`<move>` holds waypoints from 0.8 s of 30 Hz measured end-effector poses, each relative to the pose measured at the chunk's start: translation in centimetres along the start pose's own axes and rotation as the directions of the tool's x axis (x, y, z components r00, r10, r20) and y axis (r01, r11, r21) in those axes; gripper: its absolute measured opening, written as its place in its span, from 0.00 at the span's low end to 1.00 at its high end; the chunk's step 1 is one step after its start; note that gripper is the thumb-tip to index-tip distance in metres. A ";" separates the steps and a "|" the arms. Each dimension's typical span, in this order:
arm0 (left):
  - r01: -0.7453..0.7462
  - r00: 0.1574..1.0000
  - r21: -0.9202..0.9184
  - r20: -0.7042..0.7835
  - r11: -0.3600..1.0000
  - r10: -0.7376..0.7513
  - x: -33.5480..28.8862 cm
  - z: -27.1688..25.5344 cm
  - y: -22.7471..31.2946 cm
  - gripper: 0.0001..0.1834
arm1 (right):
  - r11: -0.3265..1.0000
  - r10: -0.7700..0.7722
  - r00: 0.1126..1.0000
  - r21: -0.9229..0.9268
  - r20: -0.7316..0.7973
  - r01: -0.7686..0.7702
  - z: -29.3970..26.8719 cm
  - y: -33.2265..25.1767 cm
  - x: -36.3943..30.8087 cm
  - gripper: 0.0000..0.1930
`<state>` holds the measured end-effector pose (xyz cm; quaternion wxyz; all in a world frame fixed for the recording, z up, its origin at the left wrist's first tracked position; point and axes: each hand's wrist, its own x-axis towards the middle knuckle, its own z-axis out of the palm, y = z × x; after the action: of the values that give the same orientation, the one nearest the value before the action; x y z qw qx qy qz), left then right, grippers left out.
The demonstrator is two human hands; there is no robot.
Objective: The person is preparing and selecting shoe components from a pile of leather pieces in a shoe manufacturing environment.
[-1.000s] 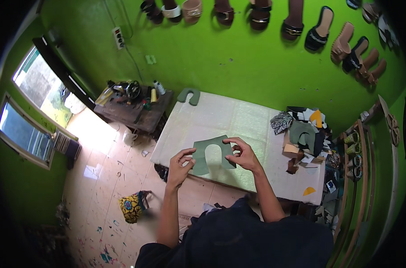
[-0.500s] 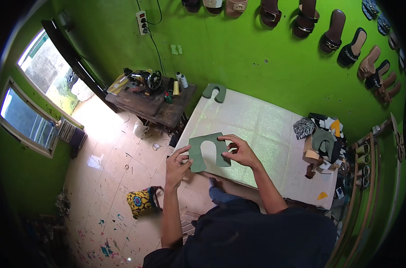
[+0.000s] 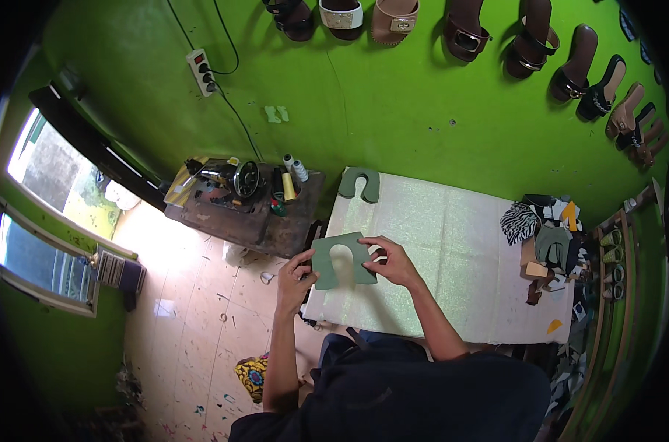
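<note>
Between my two hands is a flat green U-shaped cutout, like a sandal upper piece, its rounded opening facing down toward me. My left hand pinches its left edge between thumb and fingers. On the opposite side my right hand grips the right edge and upper right corner. The piece is held up in the air over the near left part of a table with a pale, shiny cover. More green U-shaped pieces rest at that table's far left corner.
A sewing machine and thread spools stand on a dark wooden table at the left. Material scraps are heaped at the right end. Sandals hang on the green wall. A patterned bag lies on the floor.
The view has shifted as I come closer to the table, which now lies under the held piece. The green piece appears tilted differently and stays in both hands.
</note>
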<state>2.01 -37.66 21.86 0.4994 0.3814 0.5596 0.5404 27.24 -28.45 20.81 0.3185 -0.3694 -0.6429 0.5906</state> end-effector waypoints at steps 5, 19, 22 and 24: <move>0.030 0.995 0.018 0.092 0.999 -0.032 5.0 -1.6 0.6 0.31 | 0.999 0.002 0.995 -0.047 -0.099 -0.007 0.7 0.0 2.8 0.29; 0.031 0.889 0.107 0.451 0.994 -0.076 16.5 -5.9 -0.3 0.32 | 0.988 -0.075 0.912 -0.153 -0.404 0.013 4.6 0.7 6.1 0.24; 0.053 0.872 0.089 0.481 0.995 -0.090 17.8 -6.4 -0.8 0.33 | 0.991 -0.008 0.889 -0.124 -0.457 -0.054 5.4 1.2 6.6 0.25; 0.085 0.859 0.098 0.497 0.992 -0.123 18.6 -6.6 -1.0 0.34 | 0.987 0.025 0.890 -0.128 -0.456 -0.093 5.6 1.3 7.1 0.27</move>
<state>-8.17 -21.29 17.55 0.6421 0.4957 0.4494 0.3743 18.90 -25.28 18.76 0.4132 -0.5385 -0.5810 0.4491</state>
